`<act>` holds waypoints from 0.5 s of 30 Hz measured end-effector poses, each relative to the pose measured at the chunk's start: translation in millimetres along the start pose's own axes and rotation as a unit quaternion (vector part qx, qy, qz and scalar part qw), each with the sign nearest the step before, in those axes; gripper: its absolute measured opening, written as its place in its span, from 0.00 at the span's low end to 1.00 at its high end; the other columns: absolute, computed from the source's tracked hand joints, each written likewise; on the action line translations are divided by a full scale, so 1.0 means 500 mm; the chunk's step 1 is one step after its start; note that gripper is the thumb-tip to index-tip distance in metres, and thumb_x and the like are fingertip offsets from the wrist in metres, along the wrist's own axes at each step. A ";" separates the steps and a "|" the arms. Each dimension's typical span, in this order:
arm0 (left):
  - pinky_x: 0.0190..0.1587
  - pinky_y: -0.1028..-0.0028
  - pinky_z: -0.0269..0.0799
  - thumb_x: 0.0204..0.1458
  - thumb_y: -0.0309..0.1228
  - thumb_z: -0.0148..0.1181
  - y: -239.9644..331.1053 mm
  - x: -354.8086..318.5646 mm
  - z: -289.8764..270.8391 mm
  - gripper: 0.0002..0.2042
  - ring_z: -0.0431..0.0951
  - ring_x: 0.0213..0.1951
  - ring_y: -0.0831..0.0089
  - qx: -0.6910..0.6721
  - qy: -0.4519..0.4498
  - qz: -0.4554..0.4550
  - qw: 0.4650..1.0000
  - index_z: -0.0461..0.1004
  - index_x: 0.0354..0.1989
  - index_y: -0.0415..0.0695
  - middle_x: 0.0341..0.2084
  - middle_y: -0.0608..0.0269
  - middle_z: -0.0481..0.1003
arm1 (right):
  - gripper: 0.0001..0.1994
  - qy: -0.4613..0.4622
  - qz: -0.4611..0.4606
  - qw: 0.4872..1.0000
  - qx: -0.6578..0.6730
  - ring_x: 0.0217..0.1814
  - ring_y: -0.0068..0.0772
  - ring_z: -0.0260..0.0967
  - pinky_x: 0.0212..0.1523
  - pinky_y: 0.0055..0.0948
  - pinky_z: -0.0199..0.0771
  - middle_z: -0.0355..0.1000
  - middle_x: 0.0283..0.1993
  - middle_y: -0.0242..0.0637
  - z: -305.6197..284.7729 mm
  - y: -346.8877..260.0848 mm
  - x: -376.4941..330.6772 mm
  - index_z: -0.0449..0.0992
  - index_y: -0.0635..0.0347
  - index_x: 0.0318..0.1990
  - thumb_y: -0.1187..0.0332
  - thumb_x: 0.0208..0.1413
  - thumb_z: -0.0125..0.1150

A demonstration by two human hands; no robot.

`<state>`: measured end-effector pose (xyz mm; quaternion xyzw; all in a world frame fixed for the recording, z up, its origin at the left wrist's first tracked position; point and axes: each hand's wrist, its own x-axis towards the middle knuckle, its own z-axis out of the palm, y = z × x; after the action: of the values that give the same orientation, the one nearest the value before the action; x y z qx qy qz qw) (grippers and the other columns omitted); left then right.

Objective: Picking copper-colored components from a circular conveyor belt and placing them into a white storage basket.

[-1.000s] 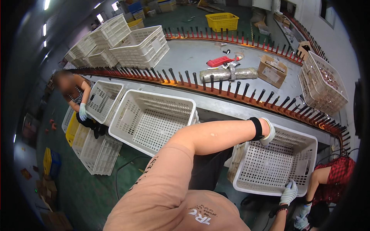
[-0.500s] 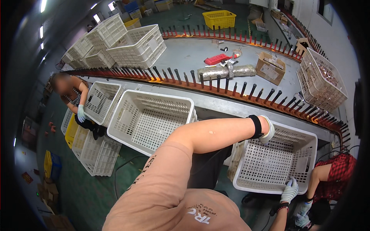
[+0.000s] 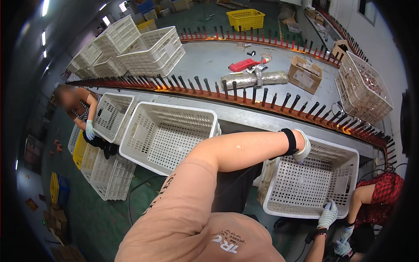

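A white perforated plastic crate (image 3: 279,213) stands tilted in front of me to the right, with nothing seen inside it. My left hand (image 3: 302,150), in a pale knit glove, is closed over its upper left rim, fingers curling inside. Lower down, my right hand (image 3: 328,216) in a striped glove grips the near rim by the right corner. Left of my forearm rests a second white crate (image 3: 126,146), its right part hidden behind my arm.
Black-and-red upright handles (image 3: 286,101) line a track around the grey table (image 3: 200,61). On it lie a red brush (image 3: 242,65), a wrapped roll (image 3: 273,78), a cardboard box (image 3: 304,76) and more crates. Co-workers sit on the left (image 3: 80,102) and right (image 3: 379,201).
The handles along the near side of the track have shifted left. My view has moved slightly. Both my hands keep their hold on the crate.
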<state>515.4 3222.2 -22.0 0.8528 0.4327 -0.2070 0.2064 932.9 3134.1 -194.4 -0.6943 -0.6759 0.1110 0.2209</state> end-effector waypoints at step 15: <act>0.54 0.57 0.75 0.57 0.48 0.60 0.015 0.015 -0.010 0.24 0.81 0.51 0.52 -0.018 -0.013 0.000 1.000 0.82 0.51 0.41 0.48 0.50 0.82 | 0.12 0.012 0.003 1.000 -0.022 0.39 0.41 0.73 0.47 0.41 0.72 0.78 0.34 0.41 0.011 0.018 0.012 0.83 0.56 0.47 0.67 0.67 0.54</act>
<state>526.8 3225.7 -20.4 0.8463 0.4338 -0.2097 0.2274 938.9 3141.2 -202.5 -0.7019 -0.6738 0.0886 0.2132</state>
